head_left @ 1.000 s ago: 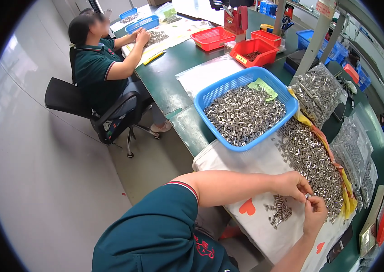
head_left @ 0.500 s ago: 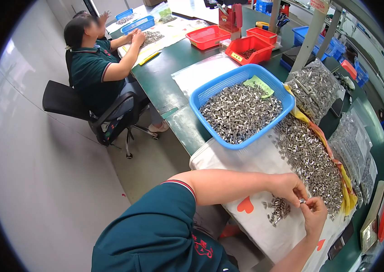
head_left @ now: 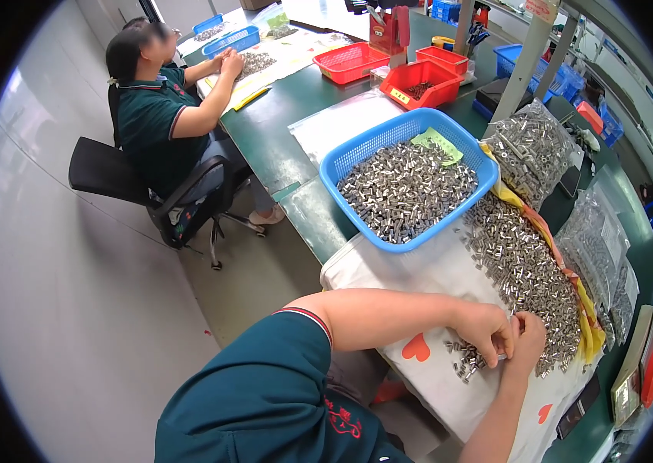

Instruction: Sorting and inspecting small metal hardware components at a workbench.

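My left hand (head_left: 487,330) reaches in over a white cloth, its thumb and fingers bent together. Against it, my right hand (head_left: 528,339) has its fingers curled, and what they hold is hidden. A small silvery metal cylinder (head_left: 502,356) shows at my left fingertips, between the two hands. Under and beside my left hand lies a small pile of metal cylinders (head_left: 463,361). A larger heap of the same cylinders (head_left: 531,270) spreads just beyond my hands.
A blue basket (head_left: 332,176) full of metal cylinders, with a green slip, stands beyond the cloth (head_left: 377,270). Clear bags of metal parts (head_left: 531,147) lie along the right. Red bins (head_left: 427,92) sit farther back. At far left a seated co-worker (head_left: 153,131) handles small parts.
My hands have drawn closer together and turned, with the right fingers moving up beside the left. The small metal cylinder between the fingertips now sits lower. The co-worker behind has lowered a raised hand.
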The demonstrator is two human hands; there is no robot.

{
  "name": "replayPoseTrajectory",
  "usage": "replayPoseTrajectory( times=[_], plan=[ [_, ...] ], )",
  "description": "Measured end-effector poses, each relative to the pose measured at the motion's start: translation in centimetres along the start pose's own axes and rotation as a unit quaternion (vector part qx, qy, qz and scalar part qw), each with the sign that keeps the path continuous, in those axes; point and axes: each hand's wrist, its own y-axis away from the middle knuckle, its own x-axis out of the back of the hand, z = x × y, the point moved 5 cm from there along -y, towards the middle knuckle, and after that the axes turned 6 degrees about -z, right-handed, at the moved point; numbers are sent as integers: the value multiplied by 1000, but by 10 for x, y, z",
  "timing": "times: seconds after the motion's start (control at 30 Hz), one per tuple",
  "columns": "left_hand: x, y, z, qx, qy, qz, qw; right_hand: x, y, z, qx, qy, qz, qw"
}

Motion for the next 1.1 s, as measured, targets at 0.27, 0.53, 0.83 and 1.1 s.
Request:
replayPoseTrajectory(
  times=[0.27,0.53,0.83,1.1],
  plan=[
    [1,0,1,-14,5,-1,1000,4,1,6,-52,38,-56,996],
    [11,-8,-20,1,118,74,990,23,14,20,-156,-369,-22,916],
    [25,-8,-24,-40,155,196,967,21,18,4,-45,-425,-68,902],
    [26,-6,-25,-8,122,185,975,33,19,-25,23,-165,22,986]
  ],
)
